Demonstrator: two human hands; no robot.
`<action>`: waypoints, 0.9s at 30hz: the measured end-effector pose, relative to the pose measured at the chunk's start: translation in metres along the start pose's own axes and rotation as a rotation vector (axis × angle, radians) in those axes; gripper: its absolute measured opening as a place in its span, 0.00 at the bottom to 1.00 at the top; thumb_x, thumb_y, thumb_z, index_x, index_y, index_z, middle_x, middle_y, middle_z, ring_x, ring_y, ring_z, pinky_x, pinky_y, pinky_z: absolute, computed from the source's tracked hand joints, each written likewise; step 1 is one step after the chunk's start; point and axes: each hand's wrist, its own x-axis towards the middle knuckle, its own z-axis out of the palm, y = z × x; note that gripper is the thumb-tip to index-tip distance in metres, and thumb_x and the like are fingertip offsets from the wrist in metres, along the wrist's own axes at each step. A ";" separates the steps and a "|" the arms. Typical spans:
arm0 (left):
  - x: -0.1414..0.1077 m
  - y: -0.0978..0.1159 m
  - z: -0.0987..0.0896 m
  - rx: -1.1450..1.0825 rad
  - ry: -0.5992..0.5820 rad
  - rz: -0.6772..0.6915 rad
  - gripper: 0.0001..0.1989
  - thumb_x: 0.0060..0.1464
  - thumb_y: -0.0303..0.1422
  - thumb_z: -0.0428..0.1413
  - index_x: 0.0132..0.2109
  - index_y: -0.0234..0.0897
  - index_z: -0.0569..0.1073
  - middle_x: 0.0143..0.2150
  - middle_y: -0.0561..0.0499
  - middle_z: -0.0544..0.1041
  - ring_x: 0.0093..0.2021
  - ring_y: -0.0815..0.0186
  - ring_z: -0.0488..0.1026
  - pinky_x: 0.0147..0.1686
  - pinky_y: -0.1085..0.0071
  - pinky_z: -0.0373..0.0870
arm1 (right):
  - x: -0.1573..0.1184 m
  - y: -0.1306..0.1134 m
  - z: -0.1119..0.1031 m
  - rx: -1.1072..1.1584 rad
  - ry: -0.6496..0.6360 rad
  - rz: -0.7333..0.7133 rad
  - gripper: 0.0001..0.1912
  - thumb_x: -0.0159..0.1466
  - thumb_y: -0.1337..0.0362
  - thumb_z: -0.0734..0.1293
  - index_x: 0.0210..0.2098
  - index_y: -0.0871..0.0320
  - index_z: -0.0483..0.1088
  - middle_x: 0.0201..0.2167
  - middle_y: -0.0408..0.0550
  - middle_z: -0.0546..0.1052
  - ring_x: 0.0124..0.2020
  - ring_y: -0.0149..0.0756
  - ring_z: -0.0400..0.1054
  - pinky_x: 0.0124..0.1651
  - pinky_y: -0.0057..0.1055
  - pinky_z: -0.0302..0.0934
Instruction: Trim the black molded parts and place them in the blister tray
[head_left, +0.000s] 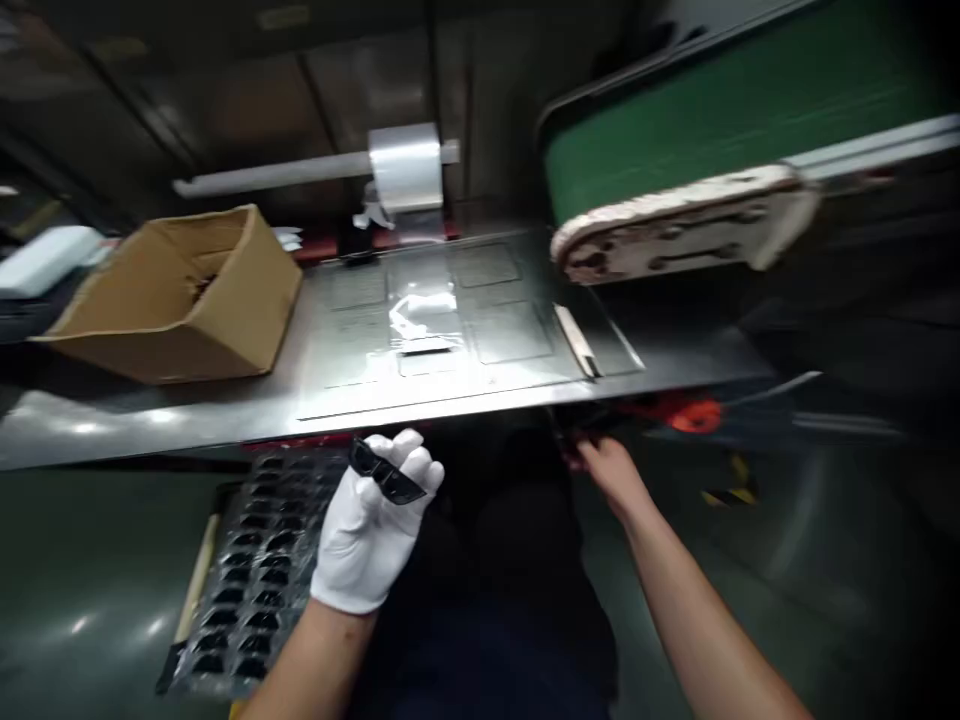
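My left hand (373, 535), in a white glove, is closed around a small, glossy black plastic piece (386, 473) with angled ends. It is held just off the bench's front edge, beside a clear tray (259, 575) with rows of similar black pieces in its pockets. My right hand (609, 470) is bare and reaches in at the front edge of the metal bench (187, 425). Its fingers are blurred and lost in the dark there, so what they touch is hidden. An orange-red object (694, 414) lies to the right of that hand.
An open cardboard box (247, 300) stands on the bench at left. A roll of clear film (407, 168) sits on a bar at the back, its film (420, 265) running over the worktop. A pale-handled tool (576, 340) lies at right, below a green conveyor belt (735, 110).
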 end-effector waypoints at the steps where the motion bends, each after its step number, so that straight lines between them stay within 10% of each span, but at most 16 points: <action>1: 0.008 0.005 0.005 -0.011 0.000 0.027 0.20 0.45 0.41 0.75 0.46 0.52 0.81 0.53 0.56 0.82 0.48 0.62 0.81 0.57 0.60 0.79 | -0.008 -0.015 0.013 0.045 -0.117 -0.043 0.26 0.74 0.49 0.60 0.37 0.65 0.78 0.30 0.57 0.81 0.29 0.41 0.75 0.33 0.36 0.71; 6: 0.052 0.015 0.032 -0.012 0.024 0.080 0.16 0.50 0.36 0.73 0.46 0.48 0.82 0.54 0.53 0.82 0.51 0.60 0.82 0.57 0.60 0.79 | -0.041 -0.135 0.027 0.330 -0.375 -0.678 0.07 0.69 0.64 0.70 0.47 0.53 0.78 0.36 0.47 0.79 0.36 0.34 0.74 0.39 0.30 0.69; 9: 0.070 0.020 0.057 0.035 0.073 0.098 0.16 0.50 0.36 0.73 0.47 0.47 0.82 0.54 0.52 0.83 0.51 0.60 0.82 0.54 0.65 0.79 | -0.023 -0.207 0.015 0.348 -0.443 -0.810 0.10 0.68 0.69 0.71 0.48 0.55 0.77 0.33 0.45 0.75 0.29 0.29 0.69 0.31 0.26 0.64; 14: 0.069 0.051 0.114 0.265 0.142 0.146 0.23 0.50 0.39 0.72 0.52 0.38 0.81 0.49 0.44 0.84 0.49 0.54 0.81 0.54 0.61 0.78 | 0.012 -0.286 -0.020 0.179 -0.638 -0.750 0.05 0.68 0.67 0.68 0.40 0.57 0.77 0.28 0.42 0.69 0.27 0.28 0.65 0.30 0.26 0.60; 19: 0.025 0.099 0.180 0.361 0.236 0.197 0.22 0.51 0.33 0.71 0.54 0.40 0.81 0.56 0.44 0.81 0.59 0.49 0.76 0.64 0.56 0.70 | -0.010 -0.353 -0.068 0.123 -0.779 -0.654 0.04 0.66 0.67 0.67 0.33 0.57 0.72 0.25 0.38 0.64 0.26 0.27 0.58 0.31 0.26 0.54; 27: -0.023 0.171 0.216 0.426 0.131 0.189 0.12 0.65 0.40 0.59 0.46 0.37 0.81 0.38 0.48 0.77 0.36 0.62 0.72 0.41 0.67 0.69 | -0.034 -0.408 -0.082 0.558 -1.241 0.170 0.19 0.63 0.50 0.75 0.33 0.57 0.69 0.19 0.33 0.60 0.18 0.23 0.47 0.21 0.24 0.42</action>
